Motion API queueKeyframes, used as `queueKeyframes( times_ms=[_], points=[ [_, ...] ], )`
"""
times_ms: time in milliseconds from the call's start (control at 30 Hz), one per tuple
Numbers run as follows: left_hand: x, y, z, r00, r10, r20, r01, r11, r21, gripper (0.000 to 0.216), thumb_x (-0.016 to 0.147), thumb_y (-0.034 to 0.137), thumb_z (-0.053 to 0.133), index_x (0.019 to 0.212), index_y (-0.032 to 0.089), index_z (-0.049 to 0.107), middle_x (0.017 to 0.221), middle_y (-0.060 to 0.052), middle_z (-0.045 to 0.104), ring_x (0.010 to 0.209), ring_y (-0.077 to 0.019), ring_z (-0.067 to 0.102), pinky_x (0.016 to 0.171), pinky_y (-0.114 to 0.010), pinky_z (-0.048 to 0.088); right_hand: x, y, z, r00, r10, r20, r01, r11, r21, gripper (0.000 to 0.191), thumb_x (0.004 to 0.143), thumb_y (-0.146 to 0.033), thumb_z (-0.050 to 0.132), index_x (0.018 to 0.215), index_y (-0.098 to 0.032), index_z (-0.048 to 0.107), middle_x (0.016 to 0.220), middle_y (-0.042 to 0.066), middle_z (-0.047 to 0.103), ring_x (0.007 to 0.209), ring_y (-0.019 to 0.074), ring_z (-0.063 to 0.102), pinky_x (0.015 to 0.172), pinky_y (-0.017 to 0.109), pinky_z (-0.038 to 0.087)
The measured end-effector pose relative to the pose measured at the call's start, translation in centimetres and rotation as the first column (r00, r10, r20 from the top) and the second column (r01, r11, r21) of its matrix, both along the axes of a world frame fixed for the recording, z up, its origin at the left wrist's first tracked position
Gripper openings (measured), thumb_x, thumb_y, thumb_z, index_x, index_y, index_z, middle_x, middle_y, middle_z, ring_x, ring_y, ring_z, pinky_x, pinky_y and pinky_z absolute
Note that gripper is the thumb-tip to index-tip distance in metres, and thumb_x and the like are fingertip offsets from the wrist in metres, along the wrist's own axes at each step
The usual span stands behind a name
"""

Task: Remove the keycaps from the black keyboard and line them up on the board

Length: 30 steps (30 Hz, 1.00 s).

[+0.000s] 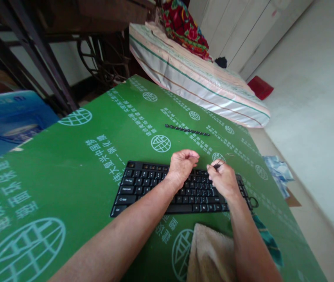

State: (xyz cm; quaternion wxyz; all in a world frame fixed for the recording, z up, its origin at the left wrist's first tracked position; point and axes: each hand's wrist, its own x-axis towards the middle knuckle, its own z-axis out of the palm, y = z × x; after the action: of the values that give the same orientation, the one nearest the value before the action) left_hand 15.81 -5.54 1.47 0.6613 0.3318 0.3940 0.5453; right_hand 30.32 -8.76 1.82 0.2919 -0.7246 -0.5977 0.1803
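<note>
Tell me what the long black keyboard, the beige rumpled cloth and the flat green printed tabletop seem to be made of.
Long black keyboard: probably hard plastic, satin, from its crisp moulded keys and soft highlights.
Beige rumpled cloth: matte fabric, apparently napped, from its fuzzy surface and folds.
Flat green printed tabletop: perhaps coated board, slightly glossy, from its faint sheen; core unclear.

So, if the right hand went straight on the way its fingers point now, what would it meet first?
Probably the left hand, across a gap near the far edge of the computer keyboard; depth is unclear, so it could slip past.
</note>
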Motion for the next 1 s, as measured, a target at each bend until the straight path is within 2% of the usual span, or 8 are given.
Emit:
queueKeyframes(
  times_ms=[100, 267, 667, 867, 1000],
  points=[
    [0.0, -0.1, 0.0, 1.000, -0.001, -0.003, 0.001, 1.000, 0.003, 0.011, 0.064, 0.007, 0.058, 0.061, 0.015, 0.064, 0.062, 0.002, 0.065, 0.058, -0.0080, 0.057, 0.057, -0.020, 0.045, 0.2, 0.1, 0.0, 0.997, 0.003, -0.074, -0.003, 1.000, 0.008, 0.022, 0.074, -0.039, 0.052, 0.065, -0.020, 0.049, 0.044, -0.004, 0.054, 0.033, 0.0100, 0.044, 0.036, 0.020, 0.032],
    [0.0, -0.1, 0.0, 1.000, -0.002, -0.015, 0.002, 1.000, 0.012, 0.009, 0.064, 0.008, 0.059, 0.061, 0.015, 0.065, 0.062, 0.001, 0.066, 0.058, -0.0084, 0.057, 0.057, -0.021, 0.046, 0.5, 0.5, 0.0, 0.962, -0.064, -0.266, 0.071, 0.997, 0.017, 0.019, 0.072, -0.036, 0.055, 0.064, -0.021, 0.046, 0.039, -0.006, 0.052, 0.028, 0.0084, 0.039, 0.030, 0.018, 0.028],
    [0.0, 0.0, -0.1, 0.994, -0.019, -0.105, 0.025, 0.998, 0.059, 0.009, 0.065, 0.011, 0.057, 0.063, 0.015, 0.064, 0.064, 0.000, 0.065, 0.060, -0.0089, 0.058, 0.057, -0.020, 0.047, 0.5, 0.4, -0.6, 0.915, -0.133, -0.380, 0.171, 0.983, 0.066, 0.018, 0.068, -0.031, 0.058, 0.062, -0.020, 0.046, 0.036, -0.007, 0.051, 0.022, 0.0070, 0.036, 0.025, 0.017, 0.024],
    [0.1, 0.1, -0.7, 0.966, -0.020, -0.257, 0.056, 0.989, 0.137, 0.013, 0.069, 0.014, 0.052, 0.068, 0.016, 0.065, 0.067, 0.000, 0.065, 0.061, -0.0107, 0.059, 0.060, -0.023, 0.049, 0.5, 0.1, -1.1, 0.895, -0.124, -0.429, 0.194, 0.973, 0.123, 0.018, 0.068, -0.029, 0.059, 0.061, -0.020, 0.046, 0.036, -0.007, 0.051, 0.022, 0.0065, 0.035, 0.025, 0.016, 0.025],
    [0.1, -0.2, -0.7, 0.895, -0.029, -0.444, 0.148, 0.961, 0.234, 0.015, 0.064, 0.010, 0.056, 0.069, 0.018, 0.067, 0.071, 0.000, 0.066, 0.070, -0.0146, 0.059, 0.075, -0.029, 0.048, 0.4, -0.1, -1.1, 0.881, -0.119, -0.458, 0.207, 0.967, 0.146, 0.020, 0.068, -0.029, 0.060, 0.058, -0.020, 0.045, 0.036, -0.007, 0.051, 0.023, 0.0063, 0.034, 0.026, 0.016, 0.025]
  ],
)
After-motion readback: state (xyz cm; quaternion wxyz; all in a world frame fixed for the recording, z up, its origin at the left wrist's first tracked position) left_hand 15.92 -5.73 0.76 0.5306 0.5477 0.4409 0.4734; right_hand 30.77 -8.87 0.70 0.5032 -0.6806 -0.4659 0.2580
